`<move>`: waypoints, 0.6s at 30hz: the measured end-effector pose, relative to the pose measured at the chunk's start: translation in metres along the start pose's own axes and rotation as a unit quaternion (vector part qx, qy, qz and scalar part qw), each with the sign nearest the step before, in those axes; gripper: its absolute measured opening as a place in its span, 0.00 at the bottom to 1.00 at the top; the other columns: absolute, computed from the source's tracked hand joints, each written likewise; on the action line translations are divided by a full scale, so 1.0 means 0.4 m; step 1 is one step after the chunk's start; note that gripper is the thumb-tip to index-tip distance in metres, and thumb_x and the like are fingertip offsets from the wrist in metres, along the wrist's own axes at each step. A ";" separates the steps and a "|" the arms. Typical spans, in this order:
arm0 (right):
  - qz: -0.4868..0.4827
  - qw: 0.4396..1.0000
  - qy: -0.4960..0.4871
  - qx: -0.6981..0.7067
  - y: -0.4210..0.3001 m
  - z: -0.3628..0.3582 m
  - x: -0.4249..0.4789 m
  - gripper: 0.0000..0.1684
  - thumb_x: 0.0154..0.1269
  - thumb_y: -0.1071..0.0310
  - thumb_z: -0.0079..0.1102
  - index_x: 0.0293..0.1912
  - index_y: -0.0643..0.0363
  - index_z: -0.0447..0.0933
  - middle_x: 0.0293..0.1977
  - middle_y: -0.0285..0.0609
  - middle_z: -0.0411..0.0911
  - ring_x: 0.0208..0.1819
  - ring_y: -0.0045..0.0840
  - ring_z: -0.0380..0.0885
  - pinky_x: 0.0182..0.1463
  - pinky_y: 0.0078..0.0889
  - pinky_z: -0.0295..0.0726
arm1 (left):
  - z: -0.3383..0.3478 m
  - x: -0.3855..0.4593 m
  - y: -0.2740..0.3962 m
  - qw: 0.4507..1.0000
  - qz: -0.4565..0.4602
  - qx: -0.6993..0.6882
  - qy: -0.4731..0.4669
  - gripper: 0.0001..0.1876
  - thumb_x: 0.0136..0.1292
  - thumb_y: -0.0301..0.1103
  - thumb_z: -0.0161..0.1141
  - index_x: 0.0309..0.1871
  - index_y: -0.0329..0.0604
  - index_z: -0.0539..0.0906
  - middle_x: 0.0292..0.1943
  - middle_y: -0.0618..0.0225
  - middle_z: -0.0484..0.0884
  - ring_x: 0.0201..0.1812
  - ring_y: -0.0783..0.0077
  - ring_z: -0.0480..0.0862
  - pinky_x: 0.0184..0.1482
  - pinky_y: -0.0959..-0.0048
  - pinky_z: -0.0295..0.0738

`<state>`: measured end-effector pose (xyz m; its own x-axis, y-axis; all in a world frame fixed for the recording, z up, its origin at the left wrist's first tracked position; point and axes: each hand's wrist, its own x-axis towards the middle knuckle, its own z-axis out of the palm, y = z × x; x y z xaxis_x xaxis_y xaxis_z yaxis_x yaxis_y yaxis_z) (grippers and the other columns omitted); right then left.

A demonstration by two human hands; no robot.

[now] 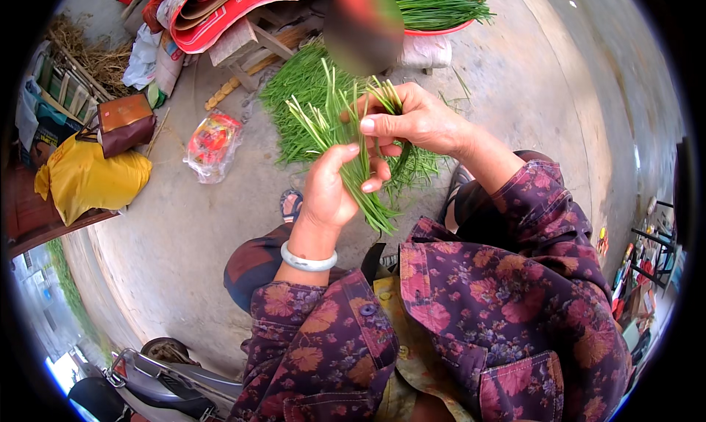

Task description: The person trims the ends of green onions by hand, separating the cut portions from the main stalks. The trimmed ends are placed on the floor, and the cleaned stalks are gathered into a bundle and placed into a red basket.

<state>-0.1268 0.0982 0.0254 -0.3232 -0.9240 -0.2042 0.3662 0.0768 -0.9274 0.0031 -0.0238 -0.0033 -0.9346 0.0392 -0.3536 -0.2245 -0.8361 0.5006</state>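
Observation:
My left hand [331,187] grips a loose bunch of green garlic chives [357,171], with pale stem ends pointing up and away from me. My right hand [424,121] pinches a smaller bundle of chives [388,95] between thumb and fingers. Both hands are close together in front of my lap, and the right fingertips are beside the left bunch. Below and beyond them, a heap of green chives [295,105] lies on the concrete floor. Farther off, more long chives [433,5] fill a red basin [466,26]. A round blurred patch hides part of the area between heap and basin.
A plastic-wrapped red packet [212,146] lies on the floor [182,229] to the left. A wooden stool [234,44] bears folded red sacks [231,14]. Farther left are a yellow bag [96,174] and a brown bag [127,124]. A motorcycle [171,375] stands at lower left.

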 end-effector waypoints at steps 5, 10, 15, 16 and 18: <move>0.045 0.994 0.084 0.062 0.012 0.002 -0.001 0.12 0.63 0.61 0.60 0.32 0.60 0.75 0.17 0.30 0.70 0.18 0.11 0.66 0.22 0.14 0.64 | 0.004 0.005 -0.008 0.999 -0.037 0.023 0.019 0.24 0.63 0.38 0.41 0.55 0.24 0.70 0.45 0.46 0.78 0.32 0.66 0.80 0.31 0.74 0.77; 0.000 0.984 0.177 0.017 0.013 -0.007 0.007 0.10 0.61 0.62 0.62 0.27 0.53 0.72 0.16 0.22 0.63 0.16 0.07 0.55 0.19 0.16 0.51 | 0.017 0.008 -0.014 0.997 0.003 0.008 0.078 0.20 0.66 0.35 0.40 0.52 0.27 0.72 0.46 0.50 0.78 0.38 0.63 0.80 0.44 0.65 0.77; 0.022 0.982 0.155 0.105 0.016 -0.029 0.009 0.11 0.60 0.61 0.62 0.28 0.54 0.73 0.14 0.21 0.59 0.15 0.07 0.51 0.18 0.16 0.47 | -0.034 0.019 -0.030 0.986 0.091 0.069 0.125 0.16 0.67 0.35 0.42 0.45 0.30 0.75 0.41 0.56 0.79 0.38 0.66 0.79 0.45 0.66 0.74; 0.029 0.981 0.152 0.117 0.013 -0.035 0.007 0.11 0.61 0.61 0.62 0.28 0.54 0.73 0.14 0.21 0.58 0.15 0.07 0.51 0.18 0.16 0.46 | -0.032 0.017 -0.024 0.980 0.103 0.091 0.143 0.15 0.68 0.35 0.43 0.44 0.31 0.76 0.39 0.58 0.79 0.38 0.67 0.79 0.45 0.67 0.74; 0.019 0.981 0.168 0.093 0.010 -0.042 0.009 0.11 0.60 0.61 0.62 0.30 0.57 0.74 0.15 0.22 0.58 0.15 0.08 0.50 0.19 0.18 0.46 | -0.014 0.016 -0.016 0.967 0.135 0.094 0.192 0.11 0.68 0.35 0.48 0.40 0.35 0.77 0.33 0.64 0.78 0.32 0.74 0.76 0.35 0.74 0.71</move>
<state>-0.1412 0.1017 0.0156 -0.5636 -0.7443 -0.3583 0.5263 0.0108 -0.8503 0.0002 -0.0210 -0.0131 -0.8022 -0.4036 -0.4399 -0.0667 -0.6716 0.7379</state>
